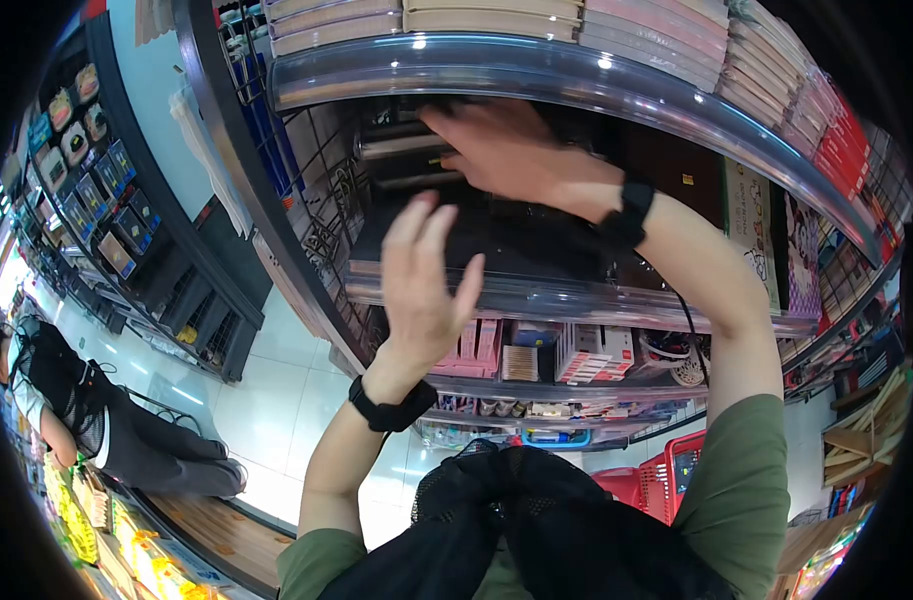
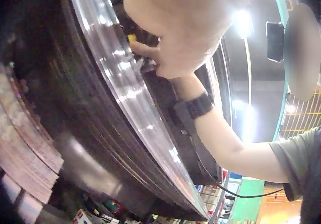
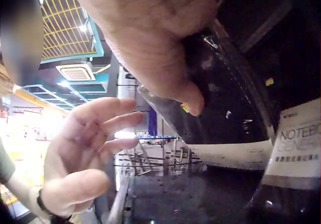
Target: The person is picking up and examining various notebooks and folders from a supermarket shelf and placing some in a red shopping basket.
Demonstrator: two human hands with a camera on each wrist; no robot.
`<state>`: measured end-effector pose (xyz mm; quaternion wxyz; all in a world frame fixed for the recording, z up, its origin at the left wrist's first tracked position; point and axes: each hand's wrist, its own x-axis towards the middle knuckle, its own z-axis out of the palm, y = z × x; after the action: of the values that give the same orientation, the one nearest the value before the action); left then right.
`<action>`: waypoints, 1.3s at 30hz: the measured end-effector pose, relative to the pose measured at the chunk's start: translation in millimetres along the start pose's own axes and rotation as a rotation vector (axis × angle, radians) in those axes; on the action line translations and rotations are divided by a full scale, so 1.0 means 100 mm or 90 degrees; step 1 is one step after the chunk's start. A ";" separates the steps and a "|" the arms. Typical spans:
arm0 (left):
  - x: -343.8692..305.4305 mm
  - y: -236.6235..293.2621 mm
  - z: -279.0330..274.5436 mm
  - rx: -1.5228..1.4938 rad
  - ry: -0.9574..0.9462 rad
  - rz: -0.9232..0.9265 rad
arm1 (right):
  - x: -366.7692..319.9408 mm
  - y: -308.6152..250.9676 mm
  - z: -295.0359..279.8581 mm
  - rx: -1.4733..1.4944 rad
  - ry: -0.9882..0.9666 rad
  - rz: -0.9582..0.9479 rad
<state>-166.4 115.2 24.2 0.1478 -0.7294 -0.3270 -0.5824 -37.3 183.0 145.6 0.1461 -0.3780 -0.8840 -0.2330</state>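
Note:
Inside the dark shelf bay, my right hand (image 1: 506, 150) grips a black notebook (image 3: 220, 93) in clear wrap. Its thumb lies across the dark cover beside a small yellow sticker, while the other fingers are hidden in the right wrist view. A white band runs along the notebook's lower edge. My left hand (image 1: 416, 280) is raised before the shelf's front edge, fingers spread and holding nothing. Beside the gripped notebook stands another with a pale printed label (image 3: 296, 143). More dark, wrapped notebooks (image 1: 406, 150) lie at the bay's left end.
A clear plastic shelf lip (image 1: 456, 70) runs above the bay, under stacked pale books (image 1: 491, 20). Another lip (image 1: 536, 297) edges the bay's floor. Wire mesh (image 1: 326, 180) closes the left side. Below are boxed goods (image 1: 596, 352) and a red basket (image 1: 656, 480). A person (image 1: 106, 420) stands at left.

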 end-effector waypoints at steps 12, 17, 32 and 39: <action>0.19 0.22 -0.61 -0.241 -0.166 -0.102 | -1.40 -0.33 -0.90 -0.015 0.247 -0.182; 0.42 0.41 -0.62 -0.379 -0.441 0.074 | -2.01 -0.46 -1.25 0.068 0.176 -0.036; -0.09 1.70 0.66 -0.881 -0.943 -0.392 | -3.84 -0.05 -1.18 0.448 0.420 0.595; -0.44 2.49 1.33 -0.915 -0.974 -0.603 | -5.03 -0.30 -0.47 0.840 0.690 0.878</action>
<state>90.8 -3.6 -12.9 -0.7726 -0.6121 -0.1648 -0.0364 282.0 -161.2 -42.2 0.7876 -0.4863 -0.2519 0.2824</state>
